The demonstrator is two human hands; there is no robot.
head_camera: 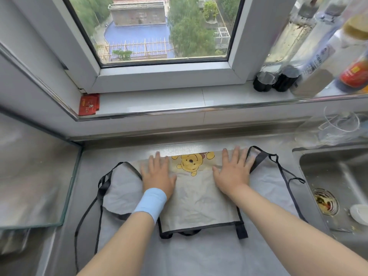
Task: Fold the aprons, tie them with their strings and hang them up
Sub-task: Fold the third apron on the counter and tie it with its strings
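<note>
Your left hand (158, 173) and right hand (233, 170) press flat, fingers spread, gripping nothing, on the folded bear-print apron (197, 200) at frame centre; bottle labels (316, 62) upper right are unreadable.

Pale grey apron (197, 198) with black edges, spread flat on the counter (95, 156). Middle part folded over toward the near side, crinkly, with a yellow bear picture (190, 163) at the far fold. Long black strings lying loose: left string (85, 216) looping down the side, right string (286, 176) trailing near the sink (328, 176).
</note>
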